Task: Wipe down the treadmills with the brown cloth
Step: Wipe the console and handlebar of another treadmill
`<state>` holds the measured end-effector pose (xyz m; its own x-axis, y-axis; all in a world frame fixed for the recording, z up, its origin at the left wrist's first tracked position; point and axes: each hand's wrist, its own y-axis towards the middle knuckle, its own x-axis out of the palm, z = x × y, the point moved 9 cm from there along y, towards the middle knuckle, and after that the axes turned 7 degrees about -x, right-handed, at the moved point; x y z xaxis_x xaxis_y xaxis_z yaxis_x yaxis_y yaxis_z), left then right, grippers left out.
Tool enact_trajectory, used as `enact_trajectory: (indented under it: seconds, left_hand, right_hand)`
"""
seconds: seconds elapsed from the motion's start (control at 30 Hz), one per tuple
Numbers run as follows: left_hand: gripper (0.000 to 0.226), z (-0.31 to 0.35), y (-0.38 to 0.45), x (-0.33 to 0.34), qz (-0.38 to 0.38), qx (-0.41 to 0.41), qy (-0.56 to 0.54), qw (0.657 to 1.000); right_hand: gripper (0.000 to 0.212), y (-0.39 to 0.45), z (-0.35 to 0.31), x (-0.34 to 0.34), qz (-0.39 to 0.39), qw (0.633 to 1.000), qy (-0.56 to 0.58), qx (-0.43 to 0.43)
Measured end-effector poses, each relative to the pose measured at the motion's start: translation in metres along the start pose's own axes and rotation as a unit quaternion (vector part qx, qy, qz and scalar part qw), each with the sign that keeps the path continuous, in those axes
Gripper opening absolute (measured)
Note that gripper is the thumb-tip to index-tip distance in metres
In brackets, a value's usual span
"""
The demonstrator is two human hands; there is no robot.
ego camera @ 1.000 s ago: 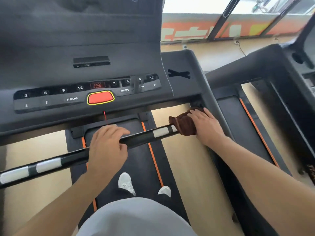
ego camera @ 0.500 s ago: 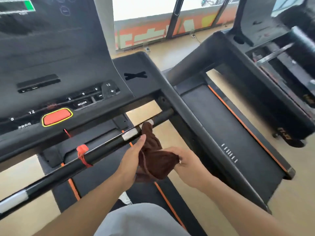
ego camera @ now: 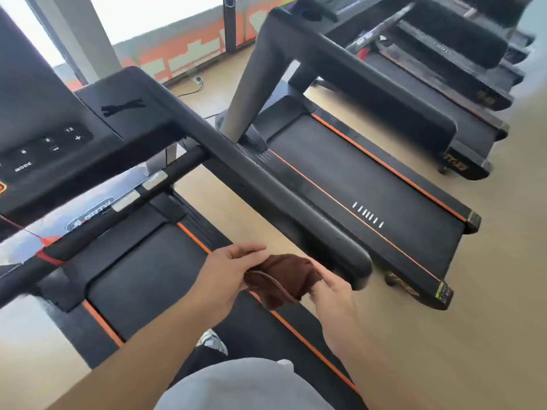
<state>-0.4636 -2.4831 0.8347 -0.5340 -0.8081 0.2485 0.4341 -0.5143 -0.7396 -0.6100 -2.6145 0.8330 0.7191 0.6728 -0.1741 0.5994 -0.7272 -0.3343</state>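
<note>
Both hands meet at six o'clock, low centre, the brown cloth point(ego camera: 281, 281) bunched between them. The left hand point(ego camera: 228, 279) curls thumb and fingers over the cloth's left edge; the right hand point(ego camera: 331, 288) pinches its right corner with fingertips pressed together. The cloth hangs in the air, just beside the rounded end of the treadmill's right handrail point(ego camera: 296, 208) at one o'clock. At nine o'clock, the front crossbar point(ego camera: 97, 229) runs under the console point(ego camera: 59, 137). A second treadmill point(ego camera: 355, 184) lies at two o'clock.
</note>
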Motion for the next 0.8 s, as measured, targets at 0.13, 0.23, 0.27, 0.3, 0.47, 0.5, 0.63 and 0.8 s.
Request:
enact_trajectory:
  seconds: [0.13,0.23,0.27,0.3,0.47,0.5,0.63,0.8]
  left_hand:
    - [0.069,-0.010,-0.024,0.047,-0.068,0.055,0.115,0.989]
    - [0.076,-0.030,-0.034,0.083,-0.107,0.065,0.268,0.955]
    - [0.073,-0.038,-0.035,0.095,-0.110,0.068,0.331,0.935]
    - [0.064,-0.046,-0.034,0.104,-0.101,0.075,0.391,0.912]
    - [0.016,-0.072,-0.019,0.137,-0.093,0.056,0.527,0.843]
    - [0.028,-0.072,-0.017,0.142,-0.093,0.051,0.532,0.840]
    - [0.050,-0.059,-0.010,0.159,-0.098,0.037,0.469,0.877]
    - [0.044,-0.048,0.012,0.161,-0.113,0.021,0.406,0.906]
  right_hand:
    - [0.052,-0.017,0.028,-0.051,0.070,0.997,0.031,0.022]
    - [0.035,-0.027,0.027,-0.096,0.147,0.988,0.040,-0.001]
    - [0.027,-0.029,0.027,-0.108,0.166,0.985,0.043,-0.002]
    - [0.024,-0.030,0.028,-0.119,0.180,0.983,0.039,0.000]
    - [0.023,-0.024,0.029,-0.160,0.198,0.975,-0.098,-0.037]
    - [0.023,-0.023,0.027,-0.167,0.207,0.968,-0.130,-0.056]
    - [0.027,-0.017,0.018,-0.198,0.287,0.940,-0.167,-0.081]
    - [0.029,0.008,-0.010,-0.188,0.293,0.946,-0.114,-0.080]
